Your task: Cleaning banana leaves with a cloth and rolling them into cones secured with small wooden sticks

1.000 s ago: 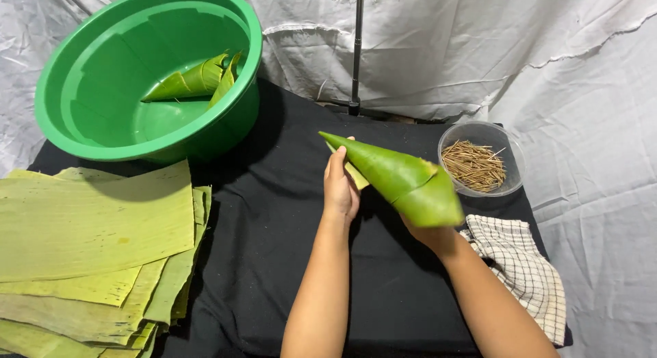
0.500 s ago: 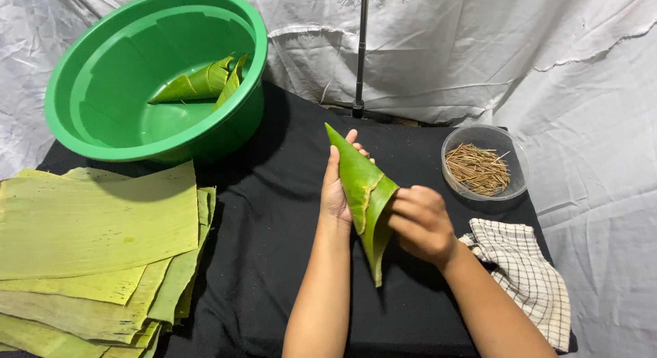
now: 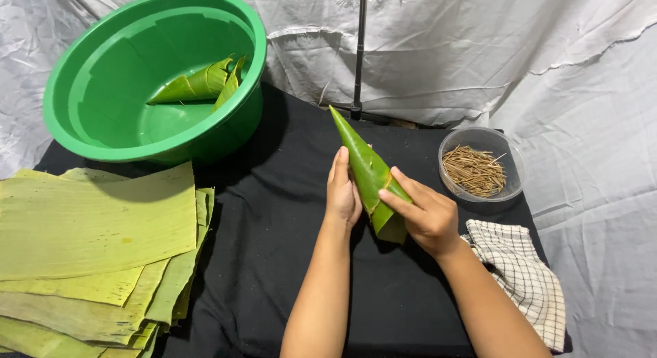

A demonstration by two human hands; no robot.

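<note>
Two finished leaf cones (image 3: 198, 84) are lying in the green basin (image 3: 82, 135) at the far left corner of the table (image 3: 274, 262), and a third cone (image 3: 366, 170) is taking shape between my hands above the middle of the black cloth, so I am judging the work to be in its early part. I am cupping my left hand (image 3: 343, 190) around the left side of this cone, fingers closed against the leaf with the thumb hidden behind it, while my right hand (image 3: 428, 218) is wrapping its lower right side, the forefinger pressing flat across the seam where the outer flap overlaps. The cone is pointing its tip away from me toward the back edge, its wide mouth facing down toward my wrists. I cannot tell whether a pin is already in the seam. The clear bowl of thin brown sticks (image 3: 475, 170) is sitting near the right edge, just beyond my right hand, and no stick is showing between my fingers, so fastening seems to be what is left for this one. A thick stack of flat leaf sheets (image 3: 96, 241) is waiting along the left edge, suggesting many more cones to go. A checked cloth (image 3: 520, 276) is lying at the near right corner, beside my right forearm.
</note>
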